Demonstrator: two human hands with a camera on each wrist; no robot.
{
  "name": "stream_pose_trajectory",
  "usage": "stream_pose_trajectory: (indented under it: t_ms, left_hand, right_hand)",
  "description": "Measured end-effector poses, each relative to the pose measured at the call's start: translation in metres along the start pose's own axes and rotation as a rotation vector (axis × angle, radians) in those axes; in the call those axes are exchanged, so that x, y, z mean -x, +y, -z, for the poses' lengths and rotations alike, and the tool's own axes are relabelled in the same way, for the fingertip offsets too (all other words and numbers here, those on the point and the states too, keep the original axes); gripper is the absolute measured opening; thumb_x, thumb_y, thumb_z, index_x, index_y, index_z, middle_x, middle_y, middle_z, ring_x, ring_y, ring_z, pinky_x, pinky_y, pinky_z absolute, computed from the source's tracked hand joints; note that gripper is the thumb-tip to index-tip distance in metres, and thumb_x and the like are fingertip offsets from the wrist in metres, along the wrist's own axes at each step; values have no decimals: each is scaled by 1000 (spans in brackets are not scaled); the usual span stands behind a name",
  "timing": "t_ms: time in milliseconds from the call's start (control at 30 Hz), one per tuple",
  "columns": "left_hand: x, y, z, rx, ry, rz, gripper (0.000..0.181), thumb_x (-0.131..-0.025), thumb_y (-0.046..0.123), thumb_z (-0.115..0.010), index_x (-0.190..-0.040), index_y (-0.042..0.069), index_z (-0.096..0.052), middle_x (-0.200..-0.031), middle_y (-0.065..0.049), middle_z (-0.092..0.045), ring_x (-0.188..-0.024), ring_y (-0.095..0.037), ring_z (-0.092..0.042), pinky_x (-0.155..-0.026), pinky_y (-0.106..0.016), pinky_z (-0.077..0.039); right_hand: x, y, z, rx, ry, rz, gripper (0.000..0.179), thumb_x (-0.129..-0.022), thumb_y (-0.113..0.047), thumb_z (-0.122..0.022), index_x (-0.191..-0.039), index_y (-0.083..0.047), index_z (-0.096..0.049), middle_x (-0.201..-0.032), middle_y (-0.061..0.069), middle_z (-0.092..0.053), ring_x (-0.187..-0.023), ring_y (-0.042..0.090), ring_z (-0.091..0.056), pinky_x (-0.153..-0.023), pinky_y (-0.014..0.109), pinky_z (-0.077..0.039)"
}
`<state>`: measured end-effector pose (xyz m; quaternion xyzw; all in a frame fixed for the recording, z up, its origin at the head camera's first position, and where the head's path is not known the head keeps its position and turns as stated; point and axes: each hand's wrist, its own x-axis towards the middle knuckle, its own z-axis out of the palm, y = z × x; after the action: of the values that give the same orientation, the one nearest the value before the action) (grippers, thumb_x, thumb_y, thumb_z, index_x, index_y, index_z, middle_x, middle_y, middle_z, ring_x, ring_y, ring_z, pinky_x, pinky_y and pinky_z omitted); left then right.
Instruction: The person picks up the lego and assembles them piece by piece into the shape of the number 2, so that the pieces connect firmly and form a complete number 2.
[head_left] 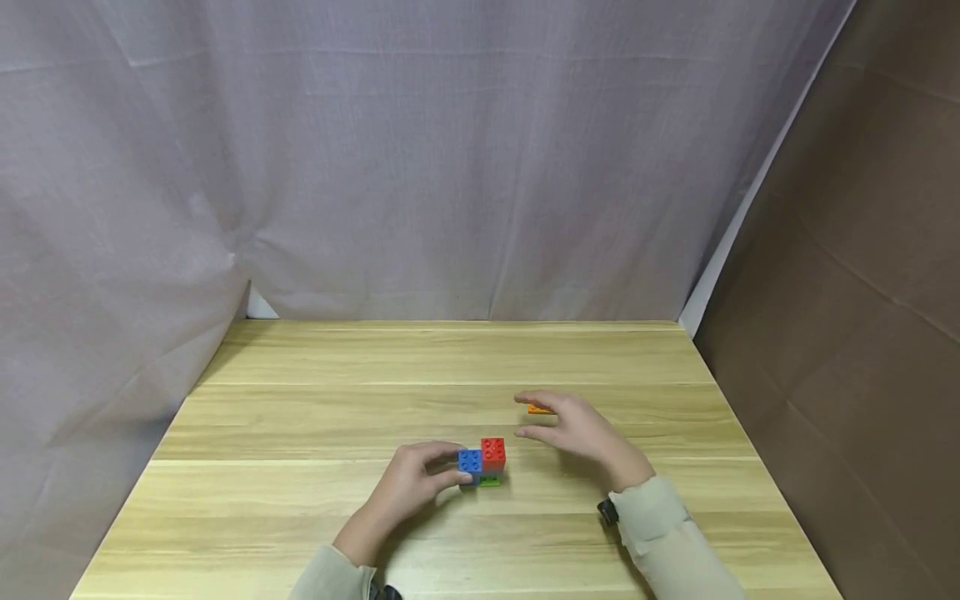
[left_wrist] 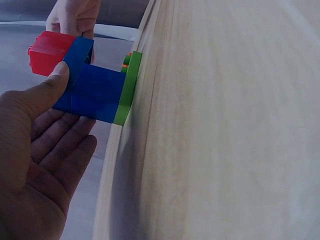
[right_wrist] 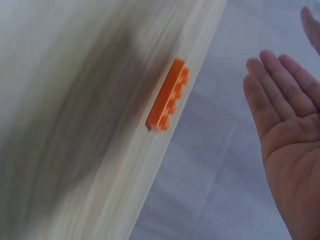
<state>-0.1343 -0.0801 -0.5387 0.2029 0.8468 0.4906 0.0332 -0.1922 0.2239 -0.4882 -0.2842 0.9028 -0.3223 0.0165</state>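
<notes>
My left hand (head_left: 412,479) pinches a small stack of building bricks between thumb and fingers. In the left wrist view, blue bricks (left_wrist: 97,92) form its middle, a red brick (left_wrist: 50,52) sits at the top, jutting to one side, and a thin green plate (left_wrist: 128,87) is at its base by the tabletop. My right hand (head_left: 581,429) hovers with thumb and fingers apart, holding nothing. Beneath it, partly hidden in the head view, lies a flat orange brick (head_left: 538,409). The right wrist view shows this orange brick (right_wrist: 167,95) with a row of studs, apart from the palm.
The wooden table (head_left: 322,417) reaches back to a grey curtain (head_left: 450,167). A brown cloth (head_left: 847,292) hangs along the right side. Dark devices are strapped at both wrists, one visible at the right cuff (head_left: 608,512).
</notes>
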Motion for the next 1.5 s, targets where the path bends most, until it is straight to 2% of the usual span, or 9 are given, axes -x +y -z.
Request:
stream_pose_trajectory:
  t_ms: [200,400,600,800,1233,1500]
  left_hand:
    - [-1,-1,0,-13,7,-6,44,-80,48,-81,-116,24,-75,-117,10,-71,-108,-8,-67,-99,-32,-53]
    - [0,-1,0,-10,3,-1,43,-80,47,-81,-116,24,-75,-117,10,-71,-108,-8,-66,-99,-31,-53]
    - [0,-1,0,2,0,3,43,-80,47,-81,-116,24,-75,-118,10,-71,-108,-8,-67,-98,-29,-53]
    - [-1,0,0,14,-4,6,44,-80,48,-81,-116,24,-75,-118,9,-71,-107,-8,-67,-96,-27,-54]
    - [0,-2,-1,16,-4,0,43,-80,47,-81,-116,24,-75,-118,9,-71,-106,-8,-67,-96,-27,-54]
    - [0,-3,0,1,-2,-3,43,-80,47,-81,-116,25,-75,-117,10,-71,-107,-8,-67,-97,-29,-54]
  right_hand:
    - [-7,12,6,115,68,-33,56,-90,-40,-77,-135,-11,-63,-135,7,-64,-127,29,-58,-106,48,-48]
    - [-11,23,7,167,55,-89,60,-89,-37,-79,-135,-4,-61,-134,13,-63,-126,33,-58,-105,50,-49]
    - [-10,38,3,212,28,-102,56,-89,-32,-79,-132,-1,-63,-131,15,-65,-122,33,-60,-105,49,-49]
    - [-10,47,-2,208,-24,-157,55,-90,-32,-78,-134,-2,-62,-132,14,-65,-123,32,-60,-106,49,-48]
    - [-14,55,-3,241,-68,-190,49,-90,-25,-78,-131,-4,-65,-128,14,-67,-119,31,-61,-104,49,-50]
    - [-14,60,-3,255,-61,-165,42,-90,-18,-78,-127,-4,-67,-124,14,-68,-115,31,-63,-100,49,-52]
